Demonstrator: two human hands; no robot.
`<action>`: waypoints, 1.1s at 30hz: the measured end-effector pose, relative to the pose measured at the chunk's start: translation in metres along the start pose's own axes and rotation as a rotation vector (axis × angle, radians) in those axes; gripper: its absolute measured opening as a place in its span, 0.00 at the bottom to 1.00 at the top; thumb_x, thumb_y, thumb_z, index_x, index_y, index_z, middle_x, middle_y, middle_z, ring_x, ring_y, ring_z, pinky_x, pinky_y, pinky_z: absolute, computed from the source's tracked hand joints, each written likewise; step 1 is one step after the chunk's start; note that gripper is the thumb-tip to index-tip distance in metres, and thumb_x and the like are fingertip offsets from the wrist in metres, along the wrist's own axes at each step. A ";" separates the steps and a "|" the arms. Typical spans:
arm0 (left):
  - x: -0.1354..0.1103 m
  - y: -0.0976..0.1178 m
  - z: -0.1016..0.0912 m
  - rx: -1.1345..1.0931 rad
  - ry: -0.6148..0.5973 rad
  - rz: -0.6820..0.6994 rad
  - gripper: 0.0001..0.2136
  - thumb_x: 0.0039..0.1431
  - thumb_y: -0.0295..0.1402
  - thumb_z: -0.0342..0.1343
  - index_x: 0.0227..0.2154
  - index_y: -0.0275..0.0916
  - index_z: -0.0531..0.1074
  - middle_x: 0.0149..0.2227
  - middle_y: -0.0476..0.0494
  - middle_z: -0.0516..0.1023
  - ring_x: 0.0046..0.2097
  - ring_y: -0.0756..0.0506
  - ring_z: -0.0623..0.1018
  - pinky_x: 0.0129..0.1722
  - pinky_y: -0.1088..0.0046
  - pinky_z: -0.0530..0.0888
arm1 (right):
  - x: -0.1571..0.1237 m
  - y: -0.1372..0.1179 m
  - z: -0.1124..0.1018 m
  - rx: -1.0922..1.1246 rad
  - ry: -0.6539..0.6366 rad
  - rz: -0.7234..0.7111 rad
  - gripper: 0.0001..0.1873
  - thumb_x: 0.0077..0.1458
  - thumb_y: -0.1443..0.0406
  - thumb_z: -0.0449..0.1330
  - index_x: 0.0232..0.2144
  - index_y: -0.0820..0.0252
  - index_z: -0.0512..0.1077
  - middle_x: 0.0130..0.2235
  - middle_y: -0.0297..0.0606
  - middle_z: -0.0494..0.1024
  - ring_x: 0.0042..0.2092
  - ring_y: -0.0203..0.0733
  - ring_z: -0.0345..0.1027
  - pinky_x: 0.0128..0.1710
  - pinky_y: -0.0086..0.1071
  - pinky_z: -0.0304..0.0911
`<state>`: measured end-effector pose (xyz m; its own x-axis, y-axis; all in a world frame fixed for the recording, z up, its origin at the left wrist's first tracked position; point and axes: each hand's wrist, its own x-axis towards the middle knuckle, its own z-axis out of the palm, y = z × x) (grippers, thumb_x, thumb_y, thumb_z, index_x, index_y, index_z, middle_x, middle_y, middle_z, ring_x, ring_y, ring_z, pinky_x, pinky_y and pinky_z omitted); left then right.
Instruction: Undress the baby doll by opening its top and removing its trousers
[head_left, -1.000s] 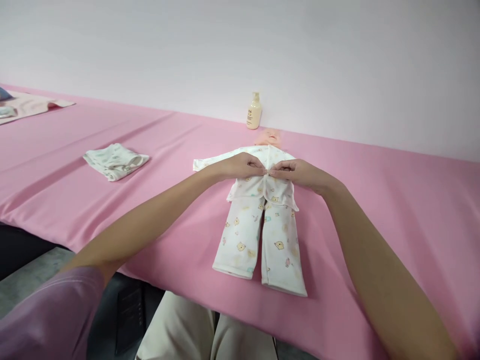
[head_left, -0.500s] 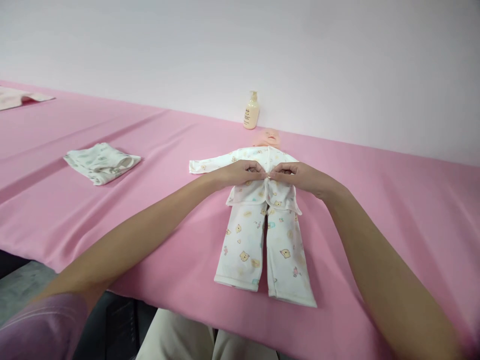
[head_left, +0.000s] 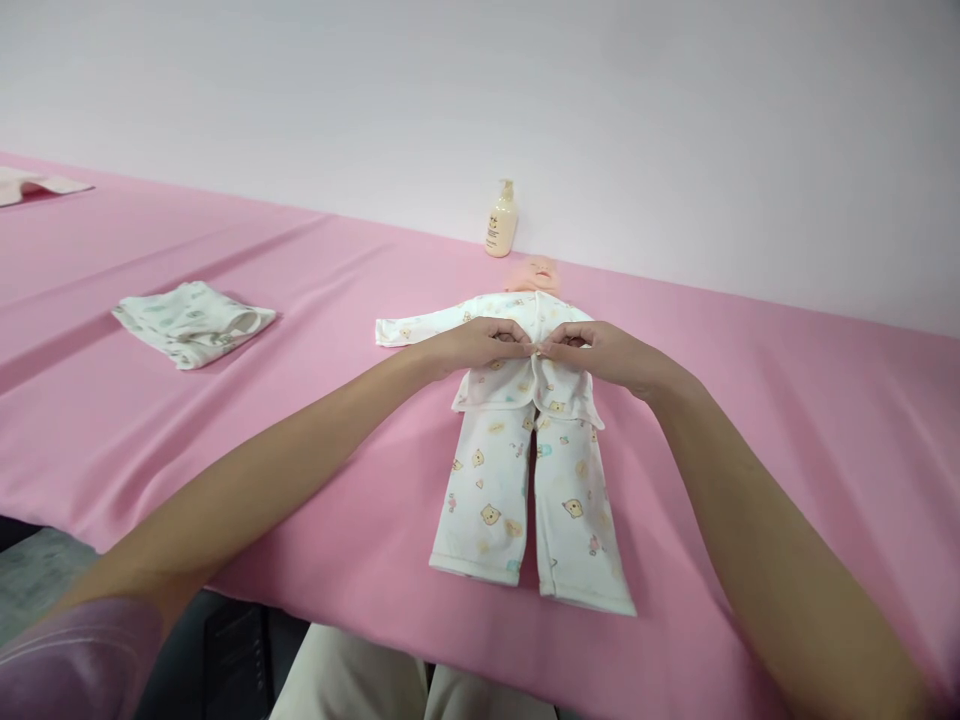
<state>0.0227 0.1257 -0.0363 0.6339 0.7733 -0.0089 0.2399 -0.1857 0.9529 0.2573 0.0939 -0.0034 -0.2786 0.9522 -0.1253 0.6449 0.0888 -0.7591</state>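
A baby doll [head_left: 541, 272] lies on its back, its head toward the wall. It wears a white printed jacket [head_left: 499, 384] and matching trousers [head_left: 487, 500], whose legs point toward me. My left hand [head_left: 495, 343] pinches the jacket's front edge at mid-chest. From the other side my right hand [head_left: 574, 345] pinches the opposite edge, and the fingertips of both hands meet at the front opening. Whatever fastener lies between the fingertips is too small to make out. One jacket sleeve stretches out to the left; the other is mostly hidden behind my right hand.
A cream pump bottle [head_left: 500, 222] stands by the wall, just behind the doll's head. To the left lies a folded white patterned cloth [head_left: 193, 325]. A pale pink cloth [head_left: 37, 186] rests at the far left. Pink fabric [head_left: 337, 560] covers the table.
Both hands keep their pinch at the jacket front with hardly any movement. The view has shifted slightly, so the folded cloth at left appears a little further left.
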 end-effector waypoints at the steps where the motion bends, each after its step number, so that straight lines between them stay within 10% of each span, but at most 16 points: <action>1: 0.000 0.000 0.000 0.003 0.000 0.003 0.15 0.57 0.47 0.67 0.37 0.40 0.78 0.30 0.49 0.68 0.31 0.50 0.66 0.29 0.72 0.62 | -0.001 -0.001 -0.002 0.006 -0.020 -0.002 0.14 0.57 0.51 0.69 0.35 0.54 0.81 0.44 0.38 0.81 0.47 0.47 0.70 0.46 0.37 0.63; 17: 0.001 0.003 0.003 0.136 0.070 0.017 0.12 0.59 0.44 0.66 0.37 0.42 0.77 0.29 0.51 0.66 0.28 0.51 0.66 0.27 0.74 0.64 | 0.012 0.022 0.000 0.091 0.055 -0.001 0.23 0.46 0.46 0.76 0.32 0.55 0.77 0.32 0.33 0.72 0.34 0.38 0.60 0.33 0.33 0.56; 24: 0.000 0.011 0.007 0.142 0.118 0.012 0.13 0.61 0.46 0.63 0.36 0.42 0.75 0.30 0.51 0.66 0.29 0.51 0.68 0.27 0.75 0.66 | 0.012 0.025 -0.007 0.175 0.131 0.008 0.22 0.61 0.44 0.65 0.41 0.55 0.78 0.40 0.39 0.78 0.36 0.39 0.67 0.37 0.33 0.65; 33: 0.045 0.008 0.004 0.247 0.302 -0.016 0.16 0.62 0.46 0.61 0.26 0.41 0.66 0.23 0.51 0.67 0.25 0.50 0.66 0.25 0.72 0.61 | 0.044 0.015 -0.012 0.078 0.183 0.028 0.21 0.49 0.50 0.76 0.39 0.56 0.82 0.43 0.39 0.82 0.43 0.43 0.72 0.38 0.31 0.65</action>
<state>0.0561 0.1572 -0.0307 0.3925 0.9141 0.1015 0.4410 -0.2839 0.8514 0.2627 0.1408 -0.0124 -0.1227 0.9919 -0.0339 0.5915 0.0456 -0.8050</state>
